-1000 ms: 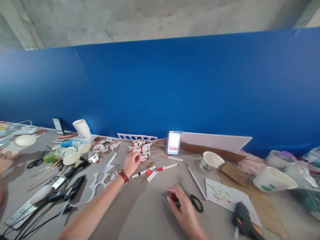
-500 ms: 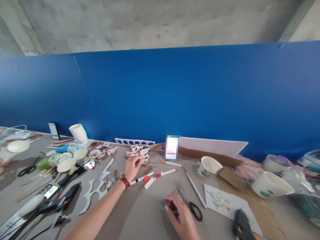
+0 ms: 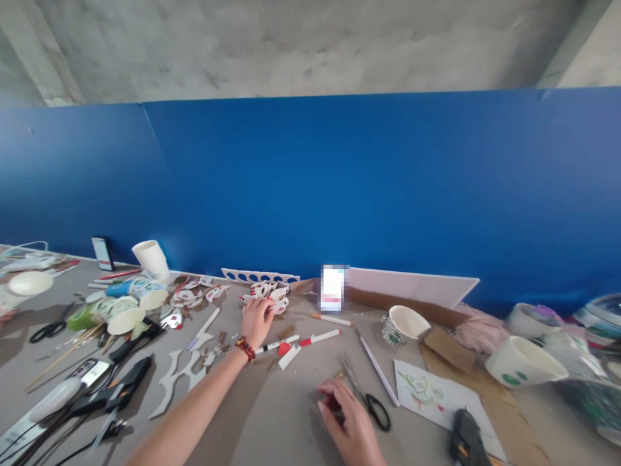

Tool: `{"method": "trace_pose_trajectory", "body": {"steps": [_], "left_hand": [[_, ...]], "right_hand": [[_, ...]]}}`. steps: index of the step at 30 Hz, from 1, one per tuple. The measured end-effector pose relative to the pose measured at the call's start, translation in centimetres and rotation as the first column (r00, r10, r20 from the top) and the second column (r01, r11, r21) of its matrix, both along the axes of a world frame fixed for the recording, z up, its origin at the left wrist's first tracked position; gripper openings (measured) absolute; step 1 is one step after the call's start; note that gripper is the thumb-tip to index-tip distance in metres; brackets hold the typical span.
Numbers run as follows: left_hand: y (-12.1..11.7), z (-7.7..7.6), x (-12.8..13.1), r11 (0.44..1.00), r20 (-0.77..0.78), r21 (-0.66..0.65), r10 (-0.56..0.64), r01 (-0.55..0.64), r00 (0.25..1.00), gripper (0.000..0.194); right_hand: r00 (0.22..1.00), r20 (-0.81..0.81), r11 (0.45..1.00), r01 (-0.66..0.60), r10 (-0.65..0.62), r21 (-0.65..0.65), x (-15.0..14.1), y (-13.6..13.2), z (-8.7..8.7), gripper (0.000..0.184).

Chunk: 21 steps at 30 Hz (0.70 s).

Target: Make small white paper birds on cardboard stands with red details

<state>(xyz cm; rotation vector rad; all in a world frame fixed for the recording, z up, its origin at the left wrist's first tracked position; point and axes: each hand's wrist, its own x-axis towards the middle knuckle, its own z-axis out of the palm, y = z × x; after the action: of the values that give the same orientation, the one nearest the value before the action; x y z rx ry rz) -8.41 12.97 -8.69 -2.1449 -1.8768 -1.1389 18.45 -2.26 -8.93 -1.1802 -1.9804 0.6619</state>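
Note:
My left hand (image 3: 257, 321), with a beaded bracelet, reaches to a pile of small white cutouts with red and black marks (image 3: 279, 301). Its fingers are closed on one of the cutouts at the near side, partly hidden by the hand itself. My right hand (image 3: 348, 414) rests on the table, loosely curled, thumb and fingers apart and nothing between them. Just beside it lie scissors with black handles (image 3: 377, 411). Between the hands are a red-capped marker (image 3: 320, 337), a black-and-white marker (image 3: 277, 344) and a small white piece with a red end (image 3: 290, 356).
Left stand glue guns (image 3: 127, 388), a power strip (image 3: 19, 440) and paper cups (image 3: 151, 259). A patterned cup (image 3: 405, 323), a drawing (image 3: 420, 388) and another glue gun (image 3: 466, 437) lie right. A phone (image 3: 332, 288) leans on the blue partition (image 3: 310, 181). Someone's hand (image 3: 6, 314) shows far left.
My left hand has lowered slightly onto the pile of white cutouts, its fingers now further in among them. The right hand has stayed nearly still. The view has shifted a little.

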Motion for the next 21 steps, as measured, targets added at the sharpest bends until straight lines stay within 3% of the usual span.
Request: {"method": "trace_pose_trajectory", "body": {"steps": [7,12,17,21], "left_hand": [[-0.6,0.2,0.1,1.000,-0.024,0.013,-0.004,0.004,1.000,0.013],[-1.2,1.9,-0.5,0.998,-0.014,0.038,-0.049,0.050,0.999,0.017],[-4.0,3.2,0.3,0.964,-0.072,-0.008,-0.265,0.265,0.962,0.017],[-6.2,2.6,1.7,0.906,-0.142,-0.130,-0.418,0.402,0.897,0.022]], "right_hand": [[1.000,-0.009,1.000,0.008,-0.008,0.001,0.0,0.1,-0.1,0.015],[1.000,-0.008,1.000,0.008,-0.008,-0.008,0.0,0.1,0.1,0.016],[1.000,-0.003,1.000,0.008,-0.008,-0.011,-0.1,0.0,0.5,0.015],[1.000,0.000,1.000,0.010,-0.010,-0.029,-0.1,-0.1,0.5,0.016]]}}
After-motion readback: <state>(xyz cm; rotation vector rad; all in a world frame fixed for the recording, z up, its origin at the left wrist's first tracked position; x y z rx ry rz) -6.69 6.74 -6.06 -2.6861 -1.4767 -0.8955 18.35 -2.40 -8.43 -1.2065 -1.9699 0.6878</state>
